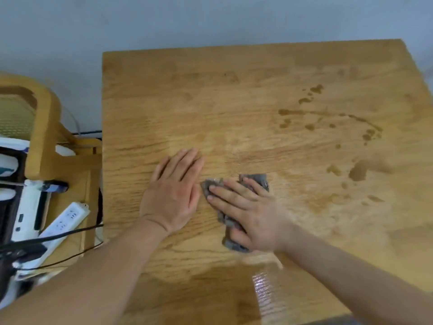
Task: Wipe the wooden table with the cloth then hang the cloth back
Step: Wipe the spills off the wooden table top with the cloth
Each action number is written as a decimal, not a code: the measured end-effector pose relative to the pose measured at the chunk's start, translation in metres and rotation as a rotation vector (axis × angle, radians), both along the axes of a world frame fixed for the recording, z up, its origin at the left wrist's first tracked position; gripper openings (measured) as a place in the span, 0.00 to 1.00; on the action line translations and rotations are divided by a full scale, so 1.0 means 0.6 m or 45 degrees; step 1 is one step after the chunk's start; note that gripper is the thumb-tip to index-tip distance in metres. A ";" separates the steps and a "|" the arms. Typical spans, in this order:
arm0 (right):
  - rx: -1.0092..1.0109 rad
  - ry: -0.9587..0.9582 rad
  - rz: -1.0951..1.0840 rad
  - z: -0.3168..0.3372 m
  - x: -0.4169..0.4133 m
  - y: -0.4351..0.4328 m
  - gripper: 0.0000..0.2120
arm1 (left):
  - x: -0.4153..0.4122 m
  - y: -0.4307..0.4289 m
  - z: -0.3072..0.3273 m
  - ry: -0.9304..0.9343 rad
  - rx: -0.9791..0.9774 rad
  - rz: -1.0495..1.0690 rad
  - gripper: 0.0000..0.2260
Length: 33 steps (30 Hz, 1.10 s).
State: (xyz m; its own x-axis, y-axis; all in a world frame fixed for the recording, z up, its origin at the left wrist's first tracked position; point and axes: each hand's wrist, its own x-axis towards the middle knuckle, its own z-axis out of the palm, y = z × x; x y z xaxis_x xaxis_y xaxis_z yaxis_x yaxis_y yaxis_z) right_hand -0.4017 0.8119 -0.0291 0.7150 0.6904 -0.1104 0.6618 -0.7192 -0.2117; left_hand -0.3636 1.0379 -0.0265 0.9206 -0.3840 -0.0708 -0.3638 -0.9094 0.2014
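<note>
The wooden table (246, 90) fills most of the view. A small grey cloth (256, 178) lies flat on it near the middle. My right hand (248, 212) presses down on the cloth with straight, spread fingers, covering most of it. Only the cloth's edges show around the fingers and under the palm. My left hand (174, 191) rests flat on the bare wood just left of the cloth, fingers straight and together. Dark wet spots and streaks (357, 171) mark the table's right half. A wet sheen (267, 289) lies near the front edge.
A wooden chair (44, 127) stands left of the table. A white power strip (63, 221), cables and other white and dark items lie on its seat. A grey wall (210, 19) runs behind the table. The table's left edge is at about a quarter of the view.
</note>
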 end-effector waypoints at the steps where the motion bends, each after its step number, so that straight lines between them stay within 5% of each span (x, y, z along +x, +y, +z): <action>1: 0.010 -0.005 -0.065 -0.002 0.048 -0.005 0.30 | 0.000 0.001 -0.001 -0.008 -0.003 0.006 0.24; 8: -0.015 -0.049 -0.739 -0.001 0.292 0.074 0.29 | -0.002 -0.001 -0.006 -0.038 -0.003 0.021 0.23; 11: 0.012 -0.065 -0.687 -0.001 0.247 0.083 0.30 | -0.008 -0.001 -0.005 -0.038 -0.009 0.004 0.24; 19: -0.035 0.019 -0.546 0.011 -0.128 0.031 0.31 | -0.002 -0.004 0.000 -0.009 0.016 0.016 0.25; 23: -0.009 0.002 -0.540 0.006 -0.067 0.004 0.31 | 0.003 0.000 -0.002 -0.004 0.007 0.004 0.25; 29: 0.048 -0.089 -1.295 -0.006 0.159 0.073 0.29 | 0.000 0.002 -0.008 -0.053 -0.024 -0.033 0.25; 33: 0.122 -0.127 -1.226 -0.003 0.081 0.115 0.29 | -0.006 0.001 -0.009 -0.069 -0.035 -0.035 0.26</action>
State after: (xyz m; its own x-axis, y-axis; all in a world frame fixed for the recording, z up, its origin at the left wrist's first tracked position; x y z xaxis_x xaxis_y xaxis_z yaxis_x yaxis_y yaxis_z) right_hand -0.3529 0.8811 -0.0308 0.9813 -0.1924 0.0071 -0.1833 -0.9446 -0.2722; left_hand -0.3673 1.0384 -0.0318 0.9119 -0.4104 -0.0106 -0.3997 -0.8934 0.2054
